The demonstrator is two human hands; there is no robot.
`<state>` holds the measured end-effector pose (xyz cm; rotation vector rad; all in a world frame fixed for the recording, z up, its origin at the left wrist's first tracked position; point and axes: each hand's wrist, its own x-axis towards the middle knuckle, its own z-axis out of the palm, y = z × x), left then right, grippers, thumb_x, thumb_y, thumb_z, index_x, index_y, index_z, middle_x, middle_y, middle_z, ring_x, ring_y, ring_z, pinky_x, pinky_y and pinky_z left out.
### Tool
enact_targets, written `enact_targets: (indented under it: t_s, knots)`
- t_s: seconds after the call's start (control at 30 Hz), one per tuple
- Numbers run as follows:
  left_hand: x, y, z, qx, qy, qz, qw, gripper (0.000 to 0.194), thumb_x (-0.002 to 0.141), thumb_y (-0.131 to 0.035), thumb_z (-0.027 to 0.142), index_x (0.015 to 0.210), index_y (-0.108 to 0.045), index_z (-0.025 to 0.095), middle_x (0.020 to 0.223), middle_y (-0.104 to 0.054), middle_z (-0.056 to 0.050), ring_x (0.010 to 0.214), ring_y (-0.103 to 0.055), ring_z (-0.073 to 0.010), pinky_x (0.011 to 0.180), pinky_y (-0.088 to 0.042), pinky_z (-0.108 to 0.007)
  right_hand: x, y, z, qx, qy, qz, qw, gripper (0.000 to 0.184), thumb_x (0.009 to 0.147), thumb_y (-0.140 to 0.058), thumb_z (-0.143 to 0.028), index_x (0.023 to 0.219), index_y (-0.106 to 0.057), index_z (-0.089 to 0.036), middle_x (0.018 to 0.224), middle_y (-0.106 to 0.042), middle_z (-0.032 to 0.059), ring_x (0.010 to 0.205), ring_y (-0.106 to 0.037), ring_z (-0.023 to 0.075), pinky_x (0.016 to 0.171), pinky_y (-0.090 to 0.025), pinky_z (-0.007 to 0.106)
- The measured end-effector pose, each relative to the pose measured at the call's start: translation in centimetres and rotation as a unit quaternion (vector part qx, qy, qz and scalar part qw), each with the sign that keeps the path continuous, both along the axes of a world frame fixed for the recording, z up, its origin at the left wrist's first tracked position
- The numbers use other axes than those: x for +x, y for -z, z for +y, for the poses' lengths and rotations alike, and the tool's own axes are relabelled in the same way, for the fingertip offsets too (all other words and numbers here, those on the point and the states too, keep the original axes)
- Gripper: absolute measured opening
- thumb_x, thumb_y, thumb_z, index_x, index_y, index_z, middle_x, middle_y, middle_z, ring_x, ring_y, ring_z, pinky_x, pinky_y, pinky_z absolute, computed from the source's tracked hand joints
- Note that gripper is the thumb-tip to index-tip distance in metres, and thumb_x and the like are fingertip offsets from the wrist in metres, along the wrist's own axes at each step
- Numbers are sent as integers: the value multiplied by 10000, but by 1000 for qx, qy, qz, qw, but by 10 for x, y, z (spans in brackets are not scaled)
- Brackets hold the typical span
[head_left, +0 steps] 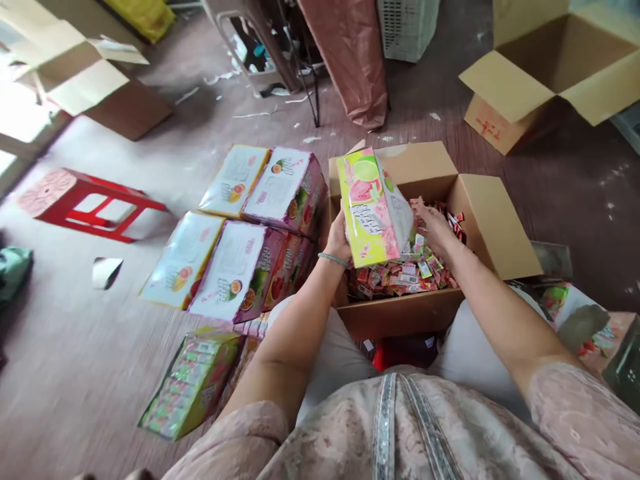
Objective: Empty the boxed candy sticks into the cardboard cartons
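Observation:
A yellow-green and pink printed carton (pixel 367 217) with fruit pictures is tilted above a large cardboard box (pixel 395 317). My left hand (pixel 339 237) is closed around its left side. Close to the carton's pale right side is my right hand (pixel 436 225), its thumb and fingers apart; whether the fingertips touch the carton I cannot make out. Below both hands, many small red, pink and green packets (pixel 400 277) lie loose in the cardboard box, which stands between my knees with its flaps folded outward.
Shrink-wrapped printed cartons (pixel 230 267) are stacked on the left, with a green wrapped pack (pixel 193 383) nearer me. A red stool (pixel 105 203) lies on its side beyond them. Open cardboard boxes stand at far left (pixel 95 87) and far right (pixel 520 87). Paper scraps litter the floor.

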<state>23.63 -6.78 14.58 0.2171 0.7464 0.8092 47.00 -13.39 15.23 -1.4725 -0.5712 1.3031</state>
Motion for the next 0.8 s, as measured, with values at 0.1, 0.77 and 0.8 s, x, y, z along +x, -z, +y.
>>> enact_targets:
  t_s: [0.1,0.77,0.8]
  knots:
    - [9,2,-1,-20,-87,13,996,695,1066,-400,713,1439,-686,201,1159,-841,-122,1212,-773,-341,1185,-539,-533,-2,-8,-25,132,-134,-85,979,1007,705,-750,-1001,1422,-631,-305,1592,-584,100,1555,-465,345,1292,-409,516]
    - [10,-34,-6,136,-48,91,985,837,982,-302,909,1197,-765,246,1166,-833,-51,1543,-527,-313,1248,-442,-502,28,-38,-21,272,-45,-135,952,917,738,-817,-879,1440,-607,-328,1441,-698,94,1440,-592,348,1277,-447,567]
    - [12,-36,-6,145,-44,92,984,826,1000,-291,888,1206,-765,244,1180,-831,-50,1552,-518,-306,1255,-435,-505,28,-35,-17,278,-43,-132,950,965,722,-770,-947,1446,-618,-327,1456,-693,99,1473,-567,352,1289,-433,564]
